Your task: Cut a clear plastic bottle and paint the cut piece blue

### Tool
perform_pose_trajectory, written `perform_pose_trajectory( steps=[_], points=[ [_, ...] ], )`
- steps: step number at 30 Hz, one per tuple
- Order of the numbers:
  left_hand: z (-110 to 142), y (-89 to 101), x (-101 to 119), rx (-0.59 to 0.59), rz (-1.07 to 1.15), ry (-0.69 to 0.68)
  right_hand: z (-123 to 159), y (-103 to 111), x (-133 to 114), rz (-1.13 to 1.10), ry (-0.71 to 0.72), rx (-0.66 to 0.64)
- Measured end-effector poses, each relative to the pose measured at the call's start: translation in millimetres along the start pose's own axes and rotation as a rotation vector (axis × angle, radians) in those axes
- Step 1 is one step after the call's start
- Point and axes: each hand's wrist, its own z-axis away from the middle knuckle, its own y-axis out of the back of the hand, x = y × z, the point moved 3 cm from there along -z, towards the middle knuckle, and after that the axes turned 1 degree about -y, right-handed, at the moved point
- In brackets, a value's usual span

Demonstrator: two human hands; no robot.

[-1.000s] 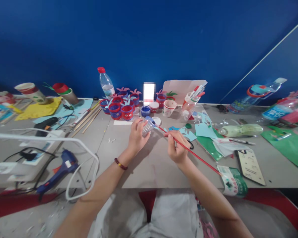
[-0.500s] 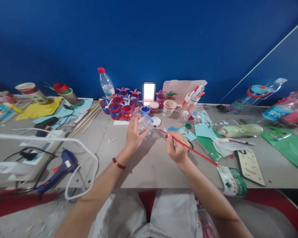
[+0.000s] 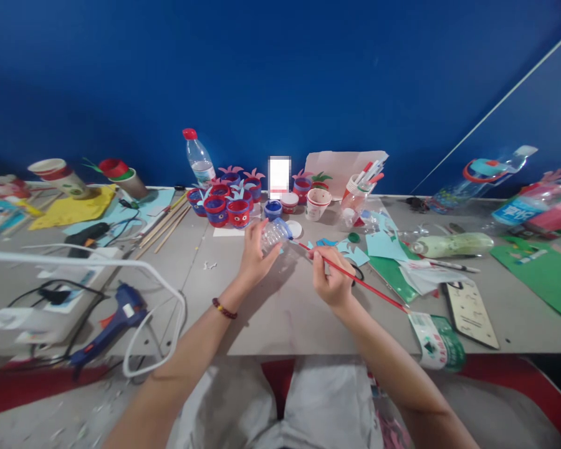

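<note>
My left hand (image 3: 256, 254) is wrapped round a clear plastic bottle piece (image 3: 273, 234), tilted toward the right, with blue paint along its rim. In my right hand (image 3: 331, 274) is a red-handled paintbrush (image 3: 369, 285), pinched near its bristle end. The brush tip meets or nearly meets the blue rim; exact contact is hard to make out. Behind the bottle piece stands an open jar of blue paint (image 3: 273, 210). A white lid (image 3: 294, 229) lies just right of it. Several painted red and blue cups (image 3: 238, 214) with paper leaves stand at the back left.
A blue glue gun (image 3: 126, 308) and a white power strip (image 3: 81, 296) with cables lie at left. Wooden sticks (image 3: 163, 227) rest behind them. On the right are a pen cup (image 3: 355, 193), paper scraps (image 3: 386, 243), scissors (image 3: 358, 274) and a green-labelled plastic wrapper (image 3: 437, 342) at the table edge.
The bottle piece has turned slightly in my left hand, and its blue rim sits a little further right and lower. My right hand with the paintbrush has barely shifted.
</note>
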Motion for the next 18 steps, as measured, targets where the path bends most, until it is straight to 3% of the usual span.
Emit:
perform_pose_trajectory(
  steps=[11,18],
  points=[
    [1.7,-1.5,1.7,-0.046,-0.062,-0.065,1.2,-0.4,0.9,0.041,0.013,-0.013],
    [2.4,-1.7,3.6,-0.074,-0.15,-0.221,1.0,0.6,-0.2,0.037,0.037,0.002]
  ],
)
